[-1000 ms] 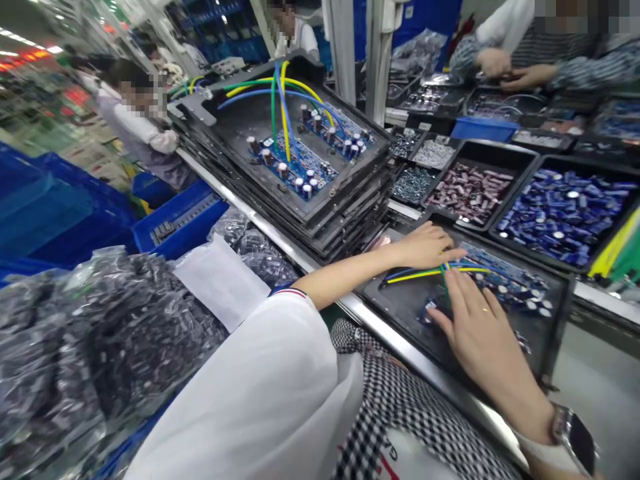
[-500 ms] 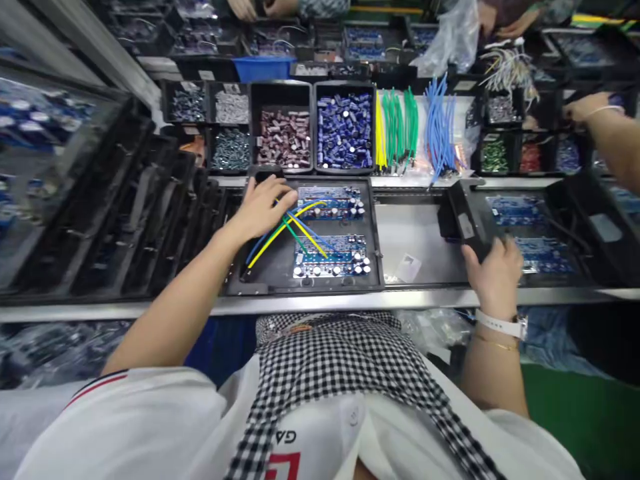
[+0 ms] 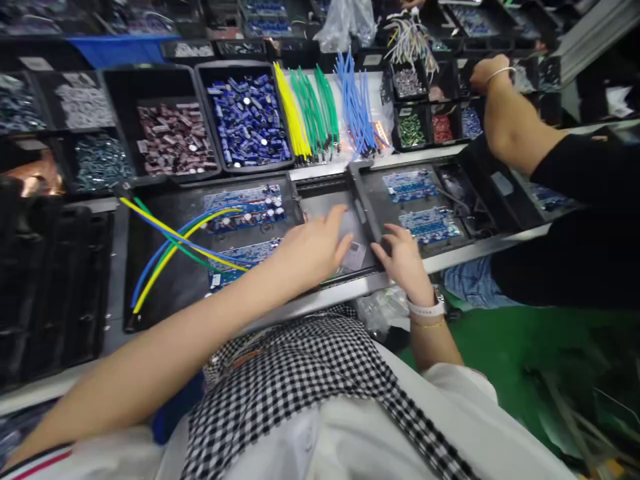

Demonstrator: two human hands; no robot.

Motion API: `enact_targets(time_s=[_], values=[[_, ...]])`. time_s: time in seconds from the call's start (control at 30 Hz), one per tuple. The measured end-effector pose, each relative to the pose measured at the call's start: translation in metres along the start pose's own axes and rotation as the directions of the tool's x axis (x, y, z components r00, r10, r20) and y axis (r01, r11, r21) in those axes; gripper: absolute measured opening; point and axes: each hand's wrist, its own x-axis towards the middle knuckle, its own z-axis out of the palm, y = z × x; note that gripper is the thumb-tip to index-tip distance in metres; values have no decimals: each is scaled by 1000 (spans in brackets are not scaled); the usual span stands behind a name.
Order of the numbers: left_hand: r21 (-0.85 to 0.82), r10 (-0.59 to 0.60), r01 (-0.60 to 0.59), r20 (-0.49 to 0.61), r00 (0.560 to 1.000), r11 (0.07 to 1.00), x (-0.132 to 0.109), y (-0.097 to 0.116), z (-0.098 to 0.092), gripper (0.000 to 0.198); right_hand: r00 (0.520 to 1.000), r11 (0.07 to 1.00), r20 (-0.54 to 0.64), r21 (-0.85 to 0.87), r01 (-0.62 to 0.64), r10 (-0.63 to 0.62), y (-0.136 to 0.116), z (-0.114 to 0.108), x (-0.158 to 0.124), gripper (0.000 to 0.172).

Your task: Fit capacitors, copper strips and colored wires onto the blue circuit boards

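Note:
My left hand [image 3: 320,243] reaches across to the gap between two black trays, fingers spread, nothing visible in it. Just right of it, my right hand [image 3: 404,261] rests at the near left corner of the right-hand black tray [image 3: 373,190], thumb and fingers apart, seemingly touching its rim. Inside that tray lie two blue circuit boards [image 3: 430,225]. The left-hand black tray [image 3: 165,270] holds two more boards [image 3: 245,203], the nearer one partly hidden by my left forearm. Yellow, blue and green wires [image 3: 177,233] lie crossed over it. A small pale label [image 3: 354,255] shows in the gap.
Behind the trays stand bins of blue capacitors [image 3: 247,120] and brown capacitors [image 3: 175,137], beside bundles of yellow, green [image 3: 315,110] and blue wires [image 3: 357,103]. A co-worker's arm [image 3: 515,120] reaches into small bins at right. A metal rail [image 3: 450,257] edges the bench.
The view has swung right. My left hand has left the wires and crossed to the gap between the trays. The right-hand tray's raised wall now sits lower and nearer the left tray.

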Motion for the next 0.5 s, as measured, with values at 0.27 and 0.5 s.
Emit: enact_targets(time_s=[0.27, 0.5], values=[[-25, -305, 309, 90, 948, 951, 95, 21, 78, 97, 837, 857, -202, 218, -468, 508, 129, -55, 55, 56], [-3, -261, 262, 79, 962, 965, 87, 24, 88, 81, 834, 769, -6, 391, -506, 552, 166, -52, 69, 45]])
